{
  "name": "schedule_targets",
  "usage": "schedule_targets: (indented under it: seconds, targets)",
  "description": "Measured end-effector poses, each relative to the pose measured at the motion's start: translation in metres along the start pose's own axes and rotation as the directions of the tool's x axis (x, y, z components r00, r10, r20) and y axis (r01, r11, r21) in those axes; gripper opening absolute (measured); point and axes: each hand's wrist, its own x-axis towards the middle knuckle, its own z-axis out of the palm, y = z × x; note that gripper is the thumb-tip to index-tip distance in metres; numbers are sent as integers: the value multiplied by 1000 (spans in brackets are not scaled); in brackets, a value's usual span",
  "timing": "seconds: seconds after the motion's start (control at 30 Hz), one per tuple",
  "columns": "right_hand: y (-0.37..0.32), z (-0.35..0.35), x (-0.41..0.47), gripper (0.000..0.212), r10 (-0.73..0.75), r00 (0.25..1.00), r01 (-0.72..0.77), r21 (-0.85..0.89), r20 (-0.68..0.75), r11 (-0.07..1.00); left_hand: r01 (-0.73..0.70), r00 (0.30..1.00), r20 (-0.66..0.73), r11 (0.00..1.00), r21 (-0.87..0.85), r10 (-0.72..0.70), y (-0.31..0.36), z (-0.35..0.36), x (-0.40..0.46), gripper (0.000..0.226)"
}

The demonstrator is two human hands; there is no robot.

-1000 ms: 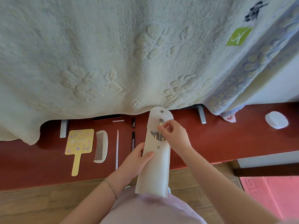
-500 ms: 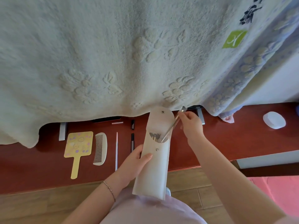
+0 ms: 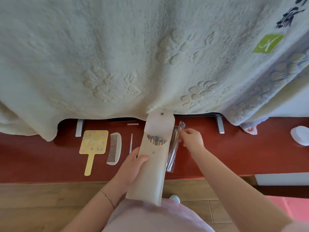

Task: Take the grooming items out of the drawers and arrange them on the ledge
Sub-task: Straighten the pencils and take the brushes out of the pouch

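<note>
My left hand grips a long white pouch with its flap open, held above the red ledge. Several metal tools stick out of its pocket. My right hand pinches the top of a slim tool in a clear plastic sleeve, just right of the pouch and low over the ledge. On the ledge at the left lie a yellow hand mirror, a white comb and a thin white stick.
A big cream blanket hangs over the back of the ledge, hiding what is behind. Metal brackets stand under its hem. A white round lid sits at far right. Wooden floor lies below the ledge.
My right hand has drawn a sleeved tool out of the pouch and brought it down to the right of the pouch. My left hand still holds the pouch.
</note>
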Motion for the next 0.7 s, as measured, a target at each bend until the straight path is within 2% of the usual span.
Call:
schedule_targets:
  seconds: [0.17, 0.27, 0.43, 0.57, 0.63, 0.7]
  targets:
    - [-9, 34, 2, 16, 6, 991, 19, -194, 130, 981, 3, 1000, 8, 1000, 0, -3, 0, 0, -3, 22]
    - [-15, 40, 6, 26, 1, 992, 30, -252, 125, 967, -6, 1000, 0, 1000, -19, 6, 2, 0, -4, 22]
    - [-16, 38, 9, 26, 4, 995, 23, -274, 99, 961, -16, 1000, 6, 1000, 7, 16, 5, 0, -5, 21]
    - [-18, 24, 5, 28, 30, 999, -27, -74, 40, 997, 4, 1000, 11, 1000, 7, -5, 5, 3, -3, 20]
    - [-20, 15, 0, 34, 58, 997, -63, 106, 46, 992, 15, 1000, 23, 1000, 18, -15, 6, 6, -2, 20]
    - [-20, 8, -8, 30, 35, 996, -59, 288, 88, 956, 18, 999, 42, 1000, 14, -19, 7, 12, -1, 20]
